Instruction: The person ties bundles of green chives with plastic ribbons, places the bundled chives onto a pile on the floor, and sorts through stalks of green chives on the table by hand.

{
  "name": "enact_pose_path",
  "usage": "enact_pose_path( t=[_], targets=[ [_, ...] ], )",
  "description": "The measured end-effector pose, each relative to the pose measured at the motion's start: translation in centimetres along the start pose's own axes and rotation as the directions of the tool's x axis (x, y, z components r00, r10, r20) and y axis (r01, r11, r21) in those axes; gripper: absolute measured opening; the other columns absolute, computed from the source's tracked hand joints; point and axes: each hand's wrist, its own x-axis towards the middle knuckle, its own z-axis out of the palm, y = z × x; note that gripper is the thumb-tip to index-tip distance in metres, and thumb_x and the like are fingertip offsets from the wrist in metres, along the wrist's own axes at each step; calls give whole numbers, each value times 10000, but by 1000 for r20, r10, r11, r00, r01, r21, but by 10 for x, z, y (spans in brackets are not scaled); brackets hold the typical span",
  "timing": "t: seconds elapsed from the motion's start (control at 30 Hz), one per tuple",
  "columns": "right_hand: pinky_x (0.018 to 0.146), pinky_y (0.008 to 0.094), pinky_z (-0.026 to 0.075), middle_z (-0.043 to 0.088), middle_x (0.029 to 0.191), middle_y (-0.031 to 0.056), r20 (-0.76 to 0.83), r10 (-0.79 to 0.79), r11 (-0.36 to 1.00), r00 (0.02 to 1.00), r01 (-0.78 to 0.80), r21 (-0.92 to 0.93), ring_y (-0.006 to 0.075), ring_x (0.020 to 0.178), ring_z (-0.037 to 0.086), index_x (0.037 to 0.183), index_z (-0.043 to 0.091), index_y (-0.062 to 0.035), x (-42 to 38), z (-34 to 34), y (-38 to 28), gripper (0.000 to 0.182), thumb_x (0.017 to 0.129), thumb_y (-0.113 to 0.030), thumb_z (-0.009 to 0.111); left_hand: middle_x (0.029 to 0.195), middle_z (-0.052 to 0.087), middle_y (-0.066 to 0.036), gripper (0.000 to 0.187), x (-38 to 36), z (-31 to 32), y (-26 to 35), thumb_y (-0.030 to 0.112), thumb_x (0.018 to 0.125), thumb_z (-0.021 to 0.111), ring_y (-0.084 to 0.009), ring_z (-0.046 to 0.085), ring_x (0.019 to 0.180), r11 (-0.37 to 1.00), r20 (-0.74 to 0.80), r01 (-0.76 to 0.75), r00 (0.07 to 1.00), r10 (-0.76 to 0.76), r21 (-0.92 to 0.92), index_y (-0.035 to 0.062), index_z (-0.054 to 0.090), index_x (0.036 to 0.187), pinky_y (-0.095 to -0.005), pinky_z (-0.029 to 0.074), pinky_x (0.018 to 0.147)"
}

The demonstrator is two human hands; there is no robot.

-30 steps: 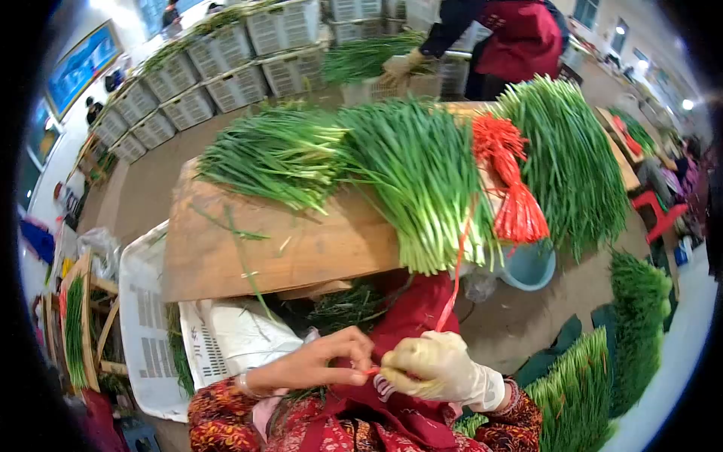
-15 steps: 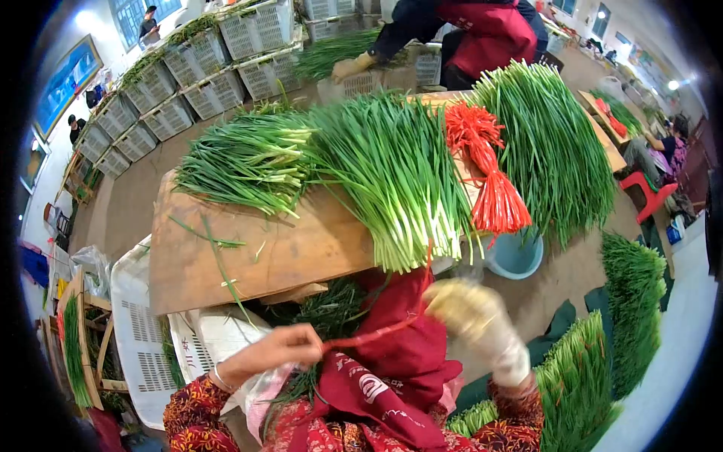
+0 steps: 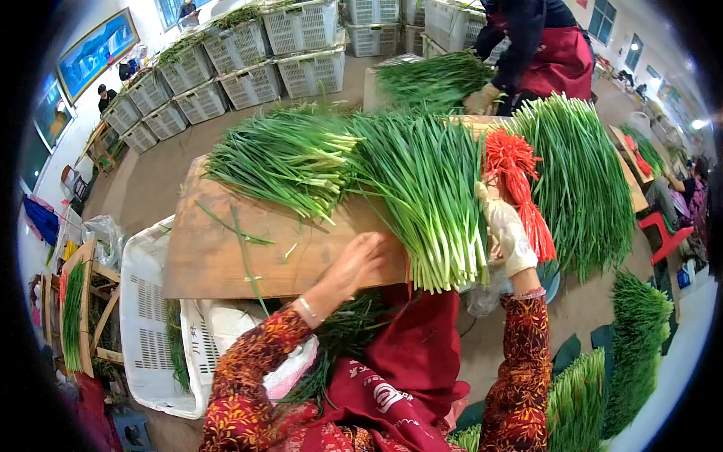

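A large bunch of long green stalks (image 3: 433, 200) lies on the wooden board (image 3: 226, 260), its pale ends toward me. My left hand (image 3: 365, 260), bare and slightly blurred, is over the board just left of these ends; what its fingers hold, if anything, is too blurred to tell. My right hand (image 3: 503, 226), in a pale glove, lies along the bunch's right side, between it and the red ties (image 3: 520, 192). Its fingers are partly hidden. A red strip shows at the bunch's lower left edge. A looser pile of stalks (image 3: 282, 158) is at the back left.
A tall green heap (image 3: 576, 181) stands right of the red ties. A white crate (image 3: 147, 331) is below the board's left side. Stacked crates (image 3: 305, 71) line the back. Across the board, a person in a red apron (image 3: 561, 64) handles greens. More greens (image 3: 636, 331) lie at lower right.
Both hands have moved forward to the bunch, from holding the red strip stretched between them above my lap. The view has shifted, and the other person's greens are now farther right.
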Motion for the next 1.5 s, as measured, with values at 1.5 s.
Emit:
enact_pose_path(
  t=[1.5],
  targets=[
    [690, 308, 434, 634, 821, 105, 217, 294, 825, 931, -361, 434, 238, 756, 584, 966, 602, -18, -87, -3, 4, 426, 870, -398, 436, 1212, 472, -30, 232, -73, -54, 24, 257, 895, 500, -133, 483, 1026, 981, -66, -153, 985, 162, 117, 54, 489, 1006, -333, 410, 902]
  ],
)
